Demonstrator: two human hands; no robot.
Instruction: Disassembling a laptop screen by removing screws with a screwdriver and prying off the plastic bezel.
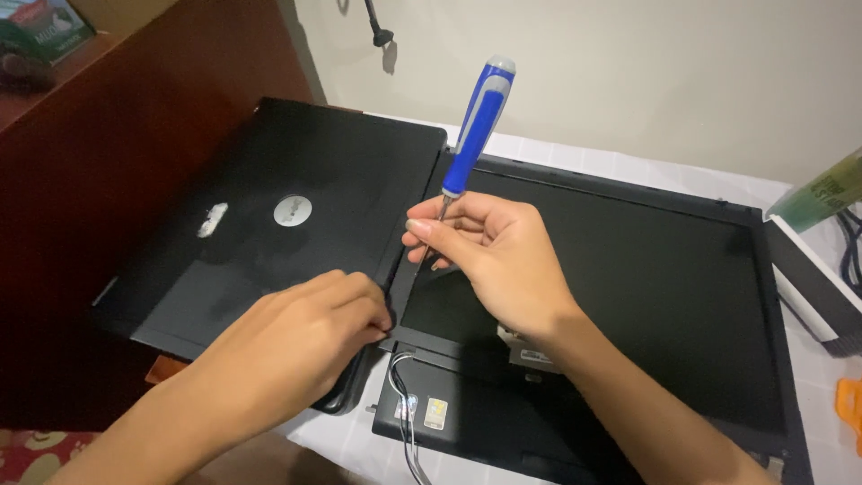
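The right hand (498, 260) pinches the thin metal shaft of a blue-and-grey screwdriver (476, 126) between thumb and fingertips, the handle standing up and tilted away above the knuckles; the tip is hidden behind the fingers, so it cannot be told whether it touches anything. Directly under this hand lies a black laptop screen panel (646, 269), flat on the white tabletop (575, 157), its dark glass stretching off to the right of the wrist. The left hand (305, 337) is curled with fingertips pressed on the edge where the screen panel meets a black laptop lid (287, 207), which lies just left of both hands and partly over a dark wooden cabinet (108, 162). Near the right wrist, loose grey cables (401, 395) run out from the panel's lower frame. The screwdriver looks light and rigid, its plastic handle offering the surest hold, while the slim shaft gives finer control. The screen panel appears thin, stiff and fragile, probably best held by its frame edges, not the glass. A green bottle (822, 193) lies far right of the hands.
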